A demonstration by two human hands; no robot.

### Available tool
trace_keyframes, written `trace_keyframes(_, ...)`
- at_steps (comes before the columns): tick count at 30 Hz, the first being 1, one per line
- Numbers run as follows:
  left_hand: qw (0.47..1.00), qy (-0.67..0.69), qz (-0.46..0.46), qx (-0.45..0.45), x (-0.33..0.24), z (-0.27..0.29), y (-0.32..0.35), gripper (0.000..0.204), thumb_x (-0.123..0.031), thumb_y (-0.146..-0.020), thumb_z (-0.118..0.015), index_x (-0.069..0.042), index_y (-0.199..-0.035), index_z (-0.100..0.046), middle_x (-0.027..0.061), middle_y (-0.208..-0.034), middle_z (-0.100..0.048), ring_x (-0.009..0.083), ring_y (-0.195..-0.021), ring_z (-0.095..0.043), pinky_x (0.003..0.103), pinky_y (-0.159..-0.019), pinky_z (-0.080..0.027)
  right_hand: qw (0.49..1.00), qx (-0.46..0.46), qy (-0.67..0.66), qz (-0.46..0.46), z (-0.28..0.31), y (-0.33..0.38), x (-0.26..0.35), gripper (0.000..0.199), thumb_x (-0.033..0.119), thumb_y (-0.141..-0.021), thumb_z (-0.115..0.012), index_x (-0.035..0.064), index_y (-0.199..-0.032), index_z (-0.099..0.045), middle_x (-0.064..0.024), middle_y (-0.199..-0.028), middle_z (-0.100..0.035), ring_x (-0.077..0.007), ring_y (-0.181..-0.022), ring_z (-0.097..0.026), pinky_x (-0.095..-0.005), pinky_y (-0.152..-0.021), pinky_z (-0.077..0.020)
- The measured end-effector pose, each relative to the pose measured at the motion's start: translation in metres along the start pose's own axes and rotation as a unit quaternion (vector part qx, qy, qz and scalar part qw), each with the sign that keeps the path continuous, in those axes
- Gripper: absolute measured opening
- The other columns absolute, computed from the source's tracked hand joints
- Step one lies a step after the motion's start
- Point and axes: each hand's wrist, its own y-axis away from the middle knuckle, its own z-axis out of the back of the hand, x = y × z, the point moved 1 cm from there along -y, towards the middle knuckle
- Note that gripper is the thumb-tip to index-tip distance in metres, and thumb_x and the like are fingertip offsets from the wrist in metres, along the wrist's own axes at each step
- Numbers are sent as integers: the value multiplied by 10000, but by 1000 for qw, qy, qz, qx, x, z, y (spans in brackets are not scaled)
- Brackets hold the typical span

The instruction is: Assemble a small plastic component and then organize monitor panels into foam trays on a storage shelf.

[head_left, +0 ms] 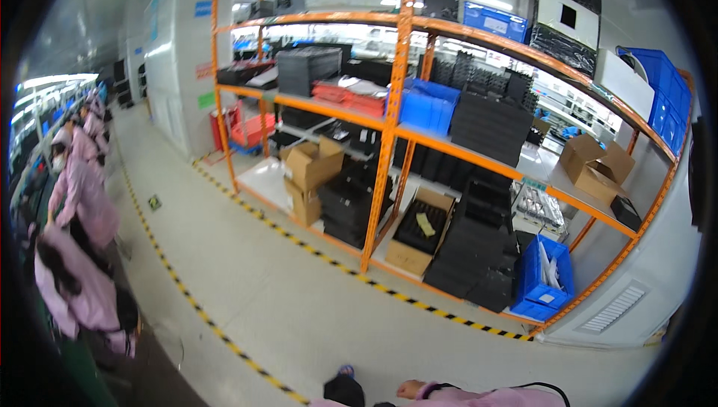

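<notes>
1. The rack, orange-framed, fills the middle of the view, well apart from the hand and above it. Its right end bends into the dark rim and is cut off.
2. The floor is grey, with yellow-and-black striped tape between the hand and the rack.
3. Black trays stand stacked on the lowest shelf, up and right of the hand; single trays cannot be told apart.
4. People in pink coats line the far left edge, well apart from the hand, partly lost in the dark rim.
5. A blue bin sits right of the trays, holding pale items too small to make out.
6. An open carton sits left of the trays.
7. One hand shows at the bottom edge on a pink sleeve. It touches nothing and holds nothing visible; its fingers are too blurred to say whether they are spread or curled. Which hand it is cannot be told, and no second hand shows.
</notes>
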Motion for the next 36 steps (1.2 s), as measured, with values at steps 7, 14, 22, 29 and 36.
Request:
trace_keyframes(7,962,-47,-123,239,-97,-154,-238,335,-141,-820,-644,-5,-1119,-578,166,-1131,-610,241,-820,-633,330,-770,-502,716,-695,-19,-58,400,112,-72,70,152,-727,-654,92,-763,-656,-103,-825,-646,-317,-801,-596,-427,-707,-463)
trace_keyframes(14,864,-115,-411,267,-478,-371,-373,239,-40,-799,-629,0,-1034,-616,164,-1007,-637,337,-947,-578,375,-866,-440,624,-780,-34,27,649,302,6,116,72,-832,-619,-10,-903,-661,-115,-903,-672,-196,-817,-617,-301,-733,-469)
trace_keyframes(22,790,-57,-574,208,-690,-519,-413,223,18,-799,-574,11,-1018,-611,156,-998,-617,315,-949,-568,360,-816,-444,633,-734,224,103,921,280,-37,145,126,-839,-599,1,-882,-658,-131,-885,-625,-296,-927,-560,-367,-866,-416)
trace_keyframes(29,669,-114,-680,277,-772,-667,-506,166,-19,-818,-511,-25,-929,-634,122,-916,-597,287,-951,-509,370,-870,-403,766,-535,354,-30,1033,218,-93,244,219,-865,-549,23,-868,-694,-142,-873,-626,-308,-915,-513,-386,-877,-397)
trace_keyframes(36,576,-292,-728,231,-779,-774,-568,165,-142,-852,-511,-73,-902,-652,82,-878,-538,266,-924,-452,380,-862,-372,795,-511,327,-5,1038,215,-111,272,257,-903,-524,35,-896,-680,-138,-842,-565,-308,-892,-481,-398,-832,-389)
